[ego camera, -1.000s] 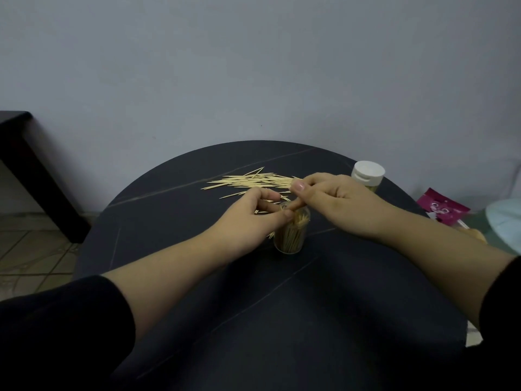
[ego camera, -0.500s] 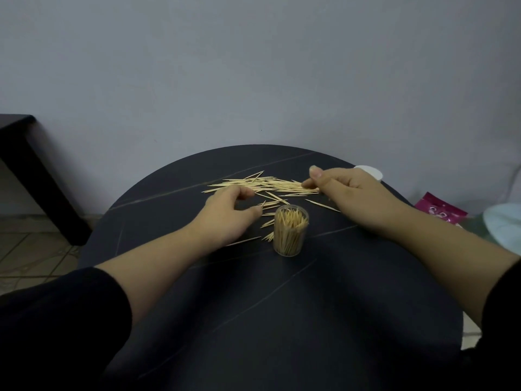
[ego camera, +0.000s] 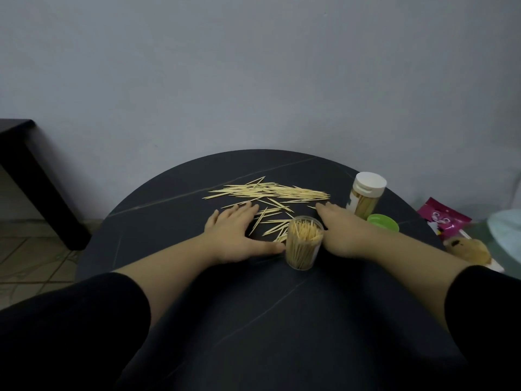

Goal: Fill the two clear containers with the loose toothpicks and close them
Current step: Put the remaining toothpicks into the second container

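A clear open container (ego camera: pixel 303 243), packed with upright toothpicks, stands in the middle of the round black table (ego camera: pixel 253 320). Loose toothpicks (ego camera: pixel 270 191) lie in a pile behind it, and a few more are scattered between my hands. My left hand (ego camera: pixel 235 235) lies flat on the table just left of the container, its thumb reaching towards the container's base. On the container's right side my right hand (ego camera: pixel 342 235) lies flat with fingers stretched towards the pile. A second container (ego camera: pixel 366 197) with a white lid stands at the right. A green lid (ego camera: pixel 383 222) lies beside it.
A pink packet (ego camera: pixel 442 218) and a brownish object (ego camera: pixel 469 251) lie off the table's right edge. A dark piece of furniture (ego camera: pixel 25 170) stands at the left by the wall. Tiled floor shows below it.
Both hands left the container's mouth, moved out to the pile, then flattened on the table at either side of the container. The white-lidded container and the green lid have come into view.
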